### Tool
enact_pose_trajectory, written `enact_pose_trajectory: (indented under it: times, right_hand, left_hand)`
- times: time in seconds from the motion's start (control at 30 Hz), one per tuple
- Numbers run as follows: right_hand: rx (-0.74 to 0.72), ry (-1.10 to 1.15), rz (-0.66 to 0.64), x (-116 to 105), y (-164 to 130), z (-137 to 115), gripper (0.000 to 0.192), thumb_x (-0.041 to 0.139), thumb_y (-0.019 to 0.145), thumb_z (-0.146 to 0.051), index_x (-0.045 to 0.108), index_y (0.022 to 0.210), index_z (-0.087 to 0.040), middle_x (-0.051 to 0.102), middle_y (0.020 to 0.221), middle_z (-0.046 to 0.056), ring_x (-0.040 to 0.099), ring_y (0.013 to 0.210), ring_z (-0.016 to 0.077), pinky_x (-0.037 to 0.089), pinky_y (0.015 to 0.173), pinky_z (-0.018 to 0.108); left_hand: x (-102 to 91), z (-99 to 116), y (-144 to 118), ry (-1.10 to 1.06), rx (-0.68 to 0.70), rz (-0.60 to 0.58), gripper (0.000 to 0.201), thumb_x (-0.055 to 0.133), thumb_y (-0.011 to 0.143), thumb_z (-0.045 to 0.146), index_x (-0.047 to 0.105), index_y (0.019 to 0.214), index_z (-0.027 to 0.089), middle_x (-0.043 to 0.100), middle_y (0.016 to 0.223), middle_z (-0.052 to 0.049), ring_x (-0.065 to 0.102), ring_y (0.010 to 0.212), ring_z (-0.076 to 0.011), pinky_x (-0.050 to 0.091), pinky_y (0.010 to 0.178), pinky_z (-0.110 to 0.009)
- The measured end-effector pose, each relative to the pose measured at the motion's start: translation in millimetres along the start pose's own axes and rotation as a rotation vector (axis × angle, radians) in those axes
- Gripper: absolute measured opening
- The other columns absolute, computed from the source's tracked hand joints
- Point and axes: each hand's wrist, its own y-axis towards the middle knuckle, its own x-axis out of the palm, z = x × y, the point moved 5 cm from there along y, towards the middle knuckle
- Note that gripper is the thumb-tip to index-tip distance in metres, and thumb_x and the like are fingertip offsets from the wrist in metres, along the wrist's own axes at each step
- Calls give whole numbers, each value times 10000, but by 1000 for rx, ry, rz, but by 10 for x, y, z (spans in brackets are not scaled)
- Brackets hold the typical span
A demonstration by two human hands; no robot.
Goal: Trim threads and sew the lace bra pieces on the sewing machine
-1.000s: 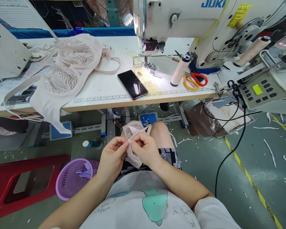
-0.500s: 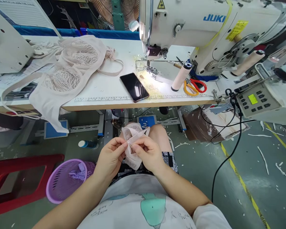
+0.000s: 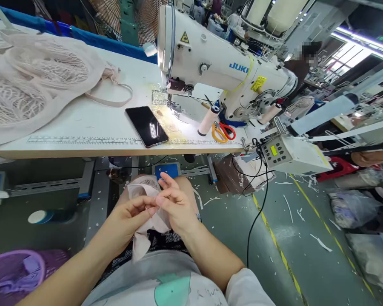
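Pinching pale fabric piece (image 3: 147,221) between left hand (image 3: 129,216) and right hand (image 3: 175,208) fingertips.

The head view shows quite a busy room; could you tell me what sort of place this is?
Most likely a garment sewing workshop: an industrial sewing machine on a worktable, pale lace garments piled on it, and both hands pinching a small fabric piece.

Count, taken outward from my hands:
- Hands: two, my left hand (image 3: 127,219) and my right hand (image 3: 175,206).
- Pale fabric piece (image 3: 143,244) pinched between them: one.
- Sewing machine (image 3: 210,63), beyond my hands on the counter (image 3: 83,127): one.
- Phone (image 3: 147,126), ahead of my hands: one.
- Scissors (image 3: 222,131), ahead and right: one pair.
- Thread cones (image 3: 208,121) beside the scissors: two in view.
- Control box (image 3: 287,153), right: one.
- Purple basket (image 3: 15,274), left of my left hand: one.
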Motion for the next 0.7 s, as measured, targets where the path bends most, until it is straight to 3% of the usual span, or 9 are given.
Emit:
enact_pose_trajectory:
  times: [0.13, 0.27, 0.43, 0.57, 0.7]
  right_hand:
    - [21, 21, -11, -42, 27, -5, 166, 715, 612, -345, 639, 646, -201, 383, 1328, 32, 362, 1226, 221, 264, 1038, 382]
    - [97, 140, 45, -120, 101, 52, 162, 738, 578, -312, 634, 625, -197, 431, 1290, 45, 411, 1186, 232, 321, 1004, 392]
    - [208, 169, 11, -276, 242, 52, 183, 743, 569, -323, 653, 674, -203, 453, 1270, 46, 475, 1121, 237, 380, 947, 390]
    - [246, -108, -118, -514, 356, -100, 234, 681, 644, -367, 671, 819, -212, 486, 1216, 67, 566, 959, 193, 446, 847, 352]
    - [62, -682, -157, -854, 604, -545, 207, 569, 744, -341, 644, 875, -200, 569, 1055, 69, 580, 796, 146, 477, 690, 287]
  left_hand:
    - [163, 16, 137, -30, -37, -97, 320, 785, 447, 233, 677, 731, 136, 639, 742, -71, 583, 665, -117, 483, 585, -160]
    - [263, -5, 258, -84, -113, -146, 271, 778, 464, 239, 678, 686, 118, 634, 721, -76, 582, 679, -119, 480, 584, -157]
    - [258, 30, 387, -106, -133, -134, 220, 765, 484, 249, 639, 581, 98, 594, 602, -49, 541, 544, -102, 451, 491, -166]
    - [197, 82, 504, -112, -153, -82, 250, 780, 444, 258, 617, 546, 99, 539, 538, -23, 476, 457, -72, 392, 410, -148]
    - [183, 145, 564, -100, -207, -33, 303, 793, 385, 283, 582, 508, 104, 508, 507, -14, 456, 438, -78, 370, 392, -157]
